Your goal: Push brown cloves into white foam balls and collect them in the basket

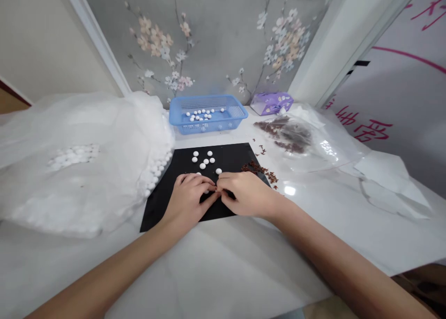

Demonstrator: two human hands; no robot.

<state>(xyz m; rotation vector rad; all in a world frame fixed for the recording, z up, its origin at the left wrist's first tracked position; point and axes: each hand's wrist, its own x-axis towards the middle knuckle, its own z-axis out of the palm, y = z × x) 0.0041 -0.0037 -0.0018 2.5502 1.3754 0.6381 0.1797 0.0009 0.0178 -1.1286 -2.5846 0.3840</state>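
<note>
Head view | white balls (202,166) on black mat (177,170) | mostly just beyond hands (191,193)

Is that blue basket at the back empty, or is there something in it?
Not empty: the blue basket stands upright and uncovered, with a scatter of small white balls visible on its bottom.

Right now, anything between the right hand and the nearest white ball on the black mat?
Nothing visible in the way: the nearest white ball sits just beyond the right hand on the black mat. Brown pieces lie off to the right.
</note>
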